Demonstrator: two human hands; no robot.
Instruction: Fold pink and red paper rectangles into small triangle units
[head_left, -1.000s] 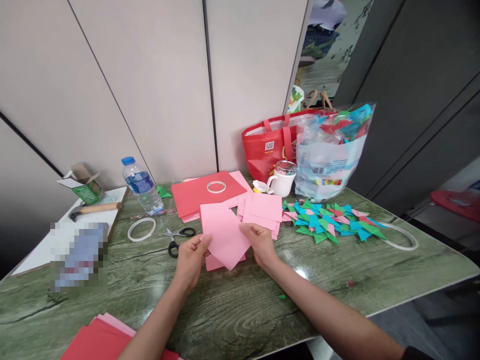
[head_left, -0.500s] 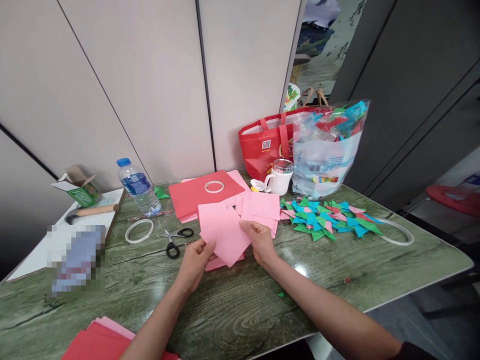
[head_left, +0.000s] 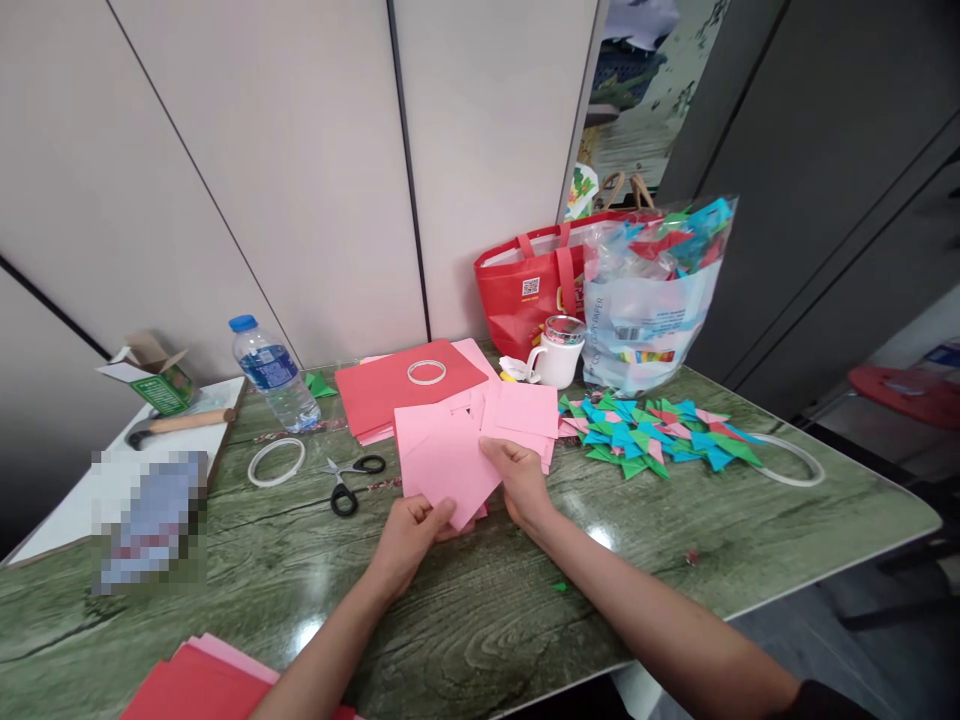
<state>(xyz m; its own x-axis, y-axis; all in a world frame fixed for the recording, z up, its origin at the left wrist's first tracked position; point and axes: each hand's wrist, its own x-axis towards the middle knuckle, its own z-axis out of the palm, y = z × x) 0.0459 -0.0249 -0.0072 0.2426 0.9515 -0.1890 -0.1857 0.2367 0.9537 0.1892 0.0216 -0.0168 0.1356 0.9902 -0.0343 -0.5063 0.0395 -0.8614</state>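
Note:
A square of pink paper is held tilted above the table, one corner pointing towards me. My left hand pinches its near corner, thumb on top and fingers underneath. At the right corner, my right hand grips the sheet between thumb and curled fingers. Behind and under it lie more pink sheets, partly hidden by the held one. Smaller pink squares are stacked just beyond my right hand. Black-handled scissors rest with blades apart, left of the paper.
Red sheets carry a white ring. Leftward stand a water bottle and another ring. A white mug, red bag and plastic bag stand behind. Folded paper pieces lie right; more red paper lies near left.
My left hand has shifted right along the pink paper, from its left edge to the near corner. My right hand keeps its grip on the right corner.

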